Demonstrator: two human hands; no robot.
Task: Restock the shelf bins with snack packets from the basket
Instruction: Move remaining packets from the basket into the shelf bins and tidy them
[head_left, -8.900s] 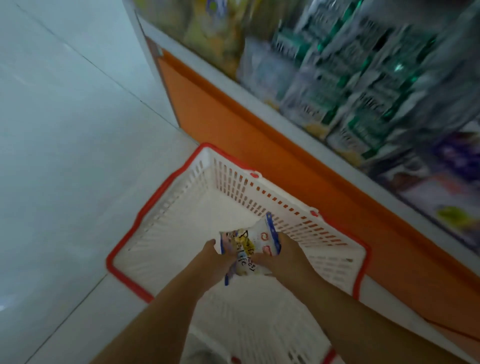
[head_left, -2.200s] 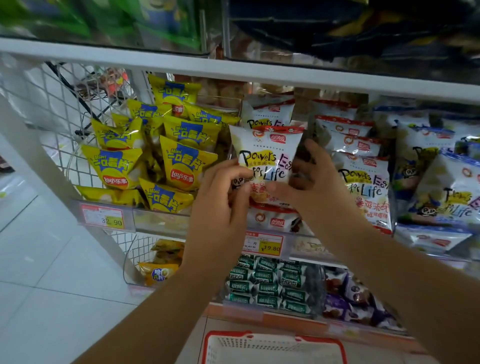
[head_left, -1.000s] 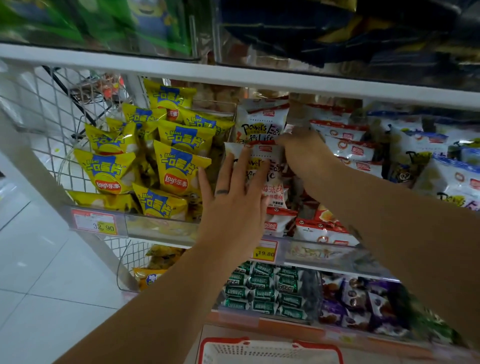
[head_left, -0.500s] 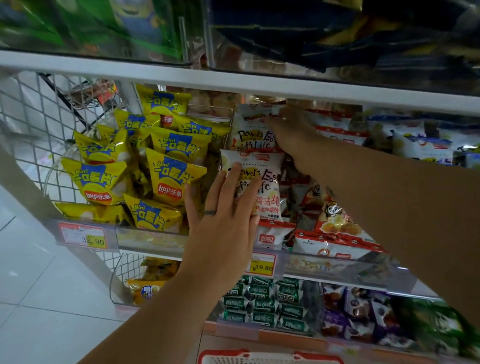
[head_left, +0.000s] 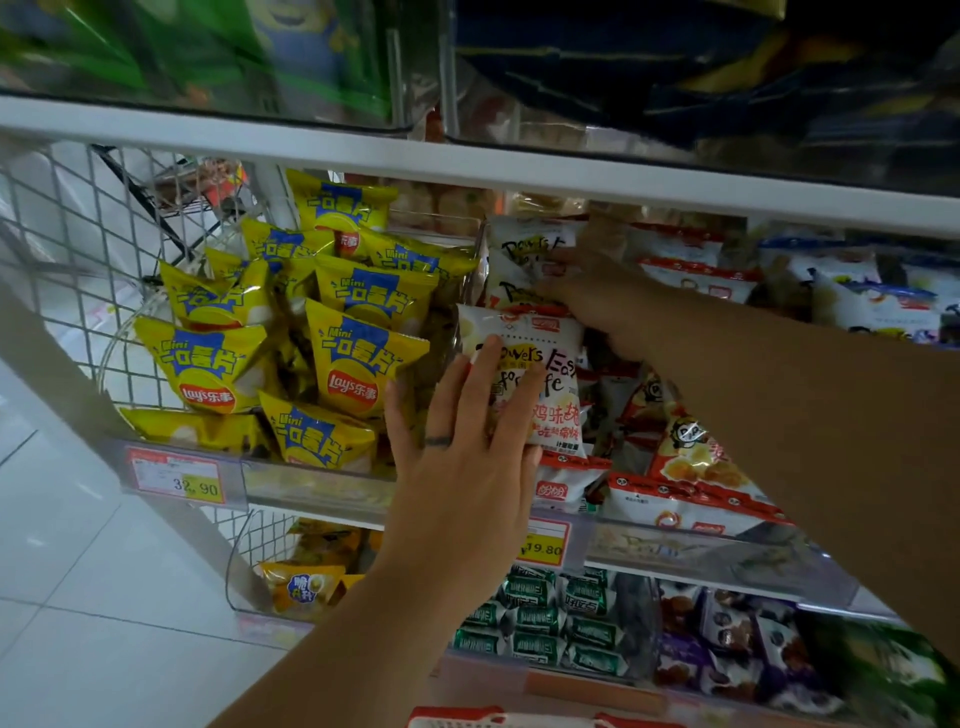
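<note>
head | snack packet (head_left: 540, 379) upright, long axis vertical | left hand (head_left: 462, 467) spread flat on it | right hand (head_left: 597, 296) grip unclear

Two hands (head_left: 457, 467), two price tags (head_left: 179, 480), one basket (head_left: 498, 719).

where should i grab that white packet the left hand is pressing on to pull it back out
Pinch the red-banded top seam of the white packet, coming from the front and above. It stands upright at the bin's front; the left hand covers its lower left, and the right hand reaches in behind.
</note>
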